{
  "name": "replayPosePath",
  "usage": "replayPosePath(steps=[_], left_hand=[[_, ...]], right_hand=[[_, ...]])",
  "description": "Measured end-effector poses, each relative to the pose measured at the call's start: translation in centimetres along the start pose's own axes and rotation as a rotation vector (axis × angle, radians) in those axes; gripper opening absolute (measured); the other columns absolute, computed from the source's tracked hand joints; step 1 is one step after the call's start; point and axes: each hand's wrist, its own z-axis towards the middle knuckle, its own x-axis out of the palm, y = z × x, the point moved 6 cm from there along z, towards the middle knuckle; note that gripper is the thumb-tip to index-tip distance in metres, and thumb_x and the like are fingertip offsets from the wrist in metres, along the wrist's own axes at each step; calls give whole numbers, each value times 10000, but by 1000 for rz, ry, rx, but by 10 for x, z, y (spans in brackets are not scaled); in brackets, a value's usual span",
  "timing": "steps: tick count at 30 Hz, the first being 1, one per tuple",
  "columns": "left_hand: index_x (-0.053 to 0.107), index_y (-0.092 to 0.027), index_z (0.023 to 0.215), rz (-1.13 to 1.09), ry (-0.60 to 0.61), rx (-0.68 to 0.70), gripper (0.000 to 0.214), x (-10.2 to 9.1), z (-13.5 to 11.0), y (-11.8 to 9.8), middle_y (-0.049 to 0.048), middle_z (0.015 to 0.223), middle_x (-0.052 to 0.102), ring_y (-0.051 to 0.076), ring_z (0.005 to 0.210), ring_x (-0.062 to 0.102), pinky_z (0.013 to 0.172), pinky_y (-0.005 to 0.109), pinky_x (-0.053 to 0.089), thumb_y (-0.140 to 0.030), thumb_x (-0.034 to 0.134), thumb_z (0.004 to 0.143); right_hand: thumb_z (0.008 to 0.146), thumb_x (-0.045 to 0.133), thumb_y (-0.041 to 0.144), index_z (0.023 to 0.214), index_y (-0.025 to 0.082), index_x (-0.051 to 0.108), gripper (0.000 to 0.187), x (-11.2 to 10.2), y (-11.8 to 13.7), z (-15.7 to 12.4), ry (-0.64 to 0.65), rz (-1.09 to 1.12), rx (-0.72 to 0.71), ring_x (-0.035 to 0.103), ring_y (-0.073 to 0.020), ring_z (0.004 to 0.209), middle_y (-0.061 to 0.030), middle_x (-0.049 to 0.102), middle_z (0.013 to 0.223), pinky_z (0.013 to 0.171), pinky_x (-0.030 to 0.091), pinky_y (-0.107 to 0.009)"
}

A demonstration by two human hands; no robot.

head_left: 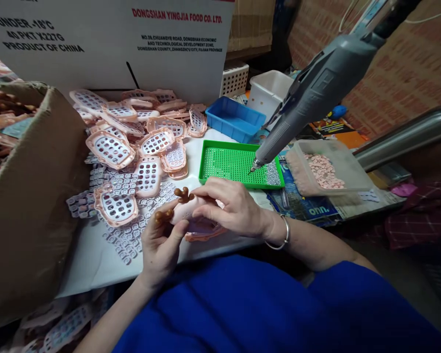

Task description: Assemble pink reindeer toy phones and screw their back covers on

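Observation:
Both hands are closed on a pale pink plastic toy shell [185, 212] low over the table's front edge. Two brown antlers [184, 194] stick out from its left end. My left hand [159, 252] grips that end, thumb on the near side. My right hand [237, 206] lies over the shell's right part, thumb and fingers pressed on it. Below the right hand shows an orange-pink rim [202, 237]; whether it belongs to the same piece I cannot tell. Right behind is a green perforated tray [206, 159], with small silver screws [274, 174] at its right end.
A grey electric screwdriver [308, 93] hangs with its tip over the tray. Pink shell halves [112, 149] and grey keypad sheets [123, 245] pile up at left beside a cardboard box [29, 196]. A blue bin [235, 120] and a clear tub [347, 171] of small pink pieces stand behind.

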Motion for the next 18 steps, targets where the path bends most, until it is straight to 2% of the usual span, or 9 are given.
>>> replayPosePath(steps=[4,9,14,18], left_hand=[[722,-284,1104,-11,-48,-6,278,0,3,1,18,1102,729,179,1074,674,965,285,529,-256,750,828],[727,-342,1080,-76,-62,44,297,-3,8,-2,-31,1121,717,128,1084,657,977,228,504,-211,762,816],[673,-366,1214,-84,10,25,375,3,13,-3,22,1210,692,211,1144,649,1001,360,526,-314,732,847],[696,-359,1202,-84,73,83,342,12,15,-9,22,1178,722,188,1113,672,985,310,533,-244,692,880]], right_hand=[[984,531,316,931,110,644,242,0,3,5,-12,-52,-48,559,-121,736,-30,634,787,679,472,-253],[976,539,379,1056,121,637,287,2,2,5,36,-92,-18,574,-139,767,-42,649,834,706,481,-274],[953,581,370,1006,109,640,273,-2,5,-1,-98,-68,-42,584,-155,791,-66,666,839,729,491,-292],[955,574,385,1125,138,632,306,4,-1,-3,-62,-18,19,594,-156,804,-62,677,892,732,498,-295]])
